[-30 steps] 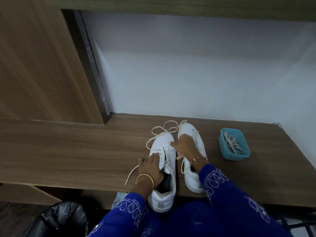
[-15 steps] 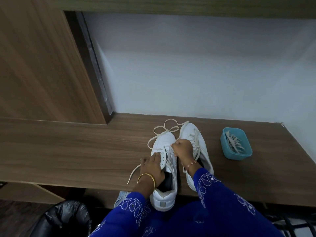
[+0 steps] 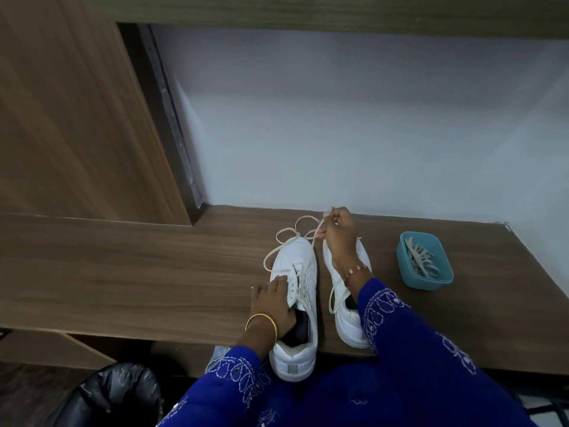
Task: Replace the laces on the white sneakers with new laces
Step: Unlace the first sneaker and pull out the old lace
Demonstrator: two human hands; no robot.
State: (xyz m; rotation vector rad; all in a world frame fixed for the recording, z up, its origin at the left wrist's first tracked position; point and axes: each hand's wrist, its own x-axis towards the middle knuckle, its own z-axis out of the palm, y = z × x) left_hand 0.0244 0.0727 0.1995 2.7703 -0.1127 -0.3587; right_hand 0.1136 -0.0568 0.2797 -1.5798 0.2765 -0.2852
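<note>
- White sneakers sit side by side on the wooden desk point(image 3: 154, 272); my left hand point(image 3: 272, 303) rests flat-fingered on the left sneaker point(image 3: 297, 303).
- My right hand point(image 3: 340, 234) pinches its lace point(image 3: 288, 238) above the right sneaker point(image 3: 348, 318).
- Spare laces point(image 3: 421, 257) fill the teal tub point(image 3: 425, 280), well right.

This looks like a room in a home or a small office, fitted with built-in furniture; which of the two cannot be told. A long counter point(image 3: 154, 272) of brown wood-look laminate runs under both hands, and its front edge hangs over open space below. A tall panel point(image 3: 77, 118) of the same laminate rises beyond and to the left of the left hand point(image 3: 272, 306). A plain pale wall point(image 3: 338, 134) stands just behind the right hand point(image 3: 338, 232), with a wood-look shelf edge point(image 3: 308, 13) high above it. Below and left of the left hand sits a bin lined with a black bag point(image 3: 117, 392).
</note>
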